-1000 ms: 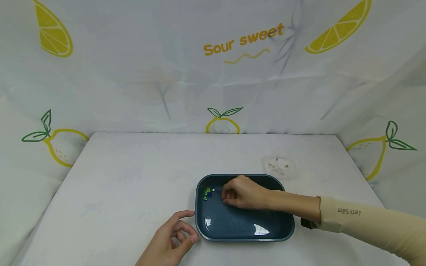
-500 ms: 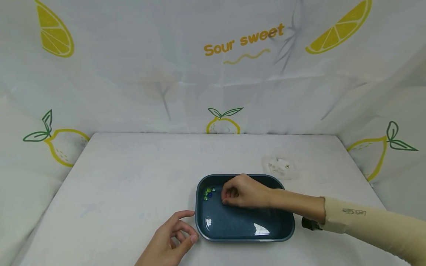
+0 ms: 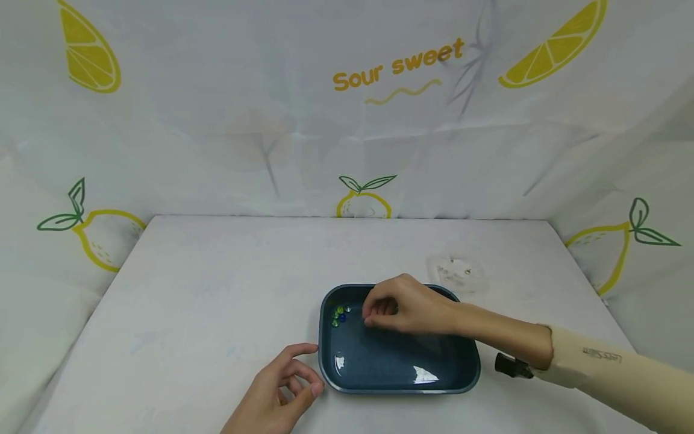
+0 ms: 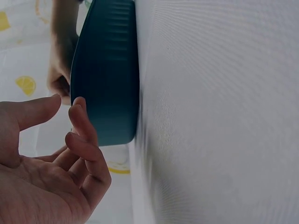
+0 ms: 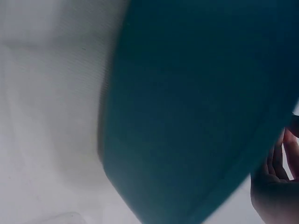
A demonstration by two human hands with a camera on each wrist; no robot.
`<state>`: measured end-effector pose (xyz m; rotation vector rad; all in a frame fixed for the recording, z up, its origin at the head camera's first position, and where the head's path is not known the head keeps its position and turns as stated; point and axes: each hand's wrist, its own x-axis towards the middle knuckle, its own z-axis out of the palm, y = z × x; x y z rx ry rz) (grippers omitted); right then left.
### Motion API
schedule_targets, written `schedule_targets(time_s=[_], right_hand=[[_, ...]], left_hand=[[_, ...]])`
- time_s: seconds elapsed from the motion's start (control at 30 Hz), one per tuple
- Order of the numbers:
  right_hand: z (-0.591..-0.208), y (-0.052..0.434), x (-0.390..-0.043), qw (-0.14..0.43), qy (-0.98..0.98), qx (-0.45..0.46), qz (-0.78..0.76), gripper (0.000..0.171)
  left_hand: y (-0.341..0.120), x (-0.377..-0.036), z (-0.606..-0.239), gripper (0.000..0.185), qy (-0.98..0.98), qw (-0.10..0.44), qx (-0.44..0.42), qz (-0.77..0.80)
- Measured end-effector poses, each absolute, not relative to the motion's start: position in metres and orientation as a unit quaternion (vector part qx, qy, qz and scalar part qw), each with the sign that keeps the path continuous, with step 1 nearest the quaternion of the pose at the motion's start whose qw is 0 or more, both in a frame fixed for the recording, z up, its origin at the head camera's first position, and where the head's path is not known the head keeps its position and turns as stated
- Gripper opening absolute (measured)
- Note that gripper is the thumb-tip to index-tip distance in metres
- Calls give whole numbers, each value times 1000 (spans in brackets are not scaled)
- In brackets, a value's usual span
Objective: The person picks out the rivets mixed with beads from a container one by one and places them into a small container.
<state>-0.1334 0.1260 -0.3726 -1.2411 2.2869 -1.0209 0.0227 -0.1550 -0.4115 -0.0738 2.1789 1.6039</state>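
Observation:
A dark blue rectangular tray [image 3: 398, 390] sits on the white table, near the front. Several small green and blue glass beads [image 3: 338, 313] lie clustered in its far left corner. My right hand [image 3: 374, 318] hovers just over the tray's far half, right of the cluster. Its fingers are curled and its fingertips pinched together, with a speck of green showing among them, seemingly a bead. My left hand [image 3: 276, 386] rests on the table at the tray's front left corner, fingers loosely curled and holding nothing. The left wrist view shows the tray's outer wall [image 4: 107, 79] beside those fingers [image 4: 81, 140].
A small clear plastic item [image 3: 455, 271] lies on the table behind the tray to the right. Lemon-print sheeting [image 3: 347, 120] walls in the table on three sides. The right wrist view is filled by the blurred tray [image 5: 196, 107].
My right hand has lifted slightly off the tray floor and shifted a little toward the far side, fingers still pinched. The left hand and the bead cluster have not moved.

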Motion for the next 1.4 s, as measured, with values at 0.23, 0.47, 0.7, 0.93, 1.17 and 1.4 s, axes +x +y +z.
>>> schedule_targets(time_s=[0.23, 0.47, 0.7, 0.93, 1.17, 1.4], right_hand=[[-361, 132, -134, 133, 809, -437, -371, 8], [-351, 141, -135, 112, 814, -426, -378, 11], [-345, 151, -136, 88, 821, -406, -393, 12], [-344, 165, -138, 55, 828, -395, -394, 14], [-344, 179, -142, 25, 825, -394, -405, 18], [-340, 194, -144, 2, 834, -378, -401, 22]], left_hand=[[-154, 22, -412, 66, 786, 209, -18, 582], [-153, 19, -412, 64, 790, 195, -2, 582], [-152, 18, -411, 64, 793, 191, -6, 578], [-151, 18, -411, 66, 795, 190, -7, 575], [-151, 18, -411, 66, 797, 190, -4, 573], [-151, 18, -411, 66, 795, 191, -3, 576]])
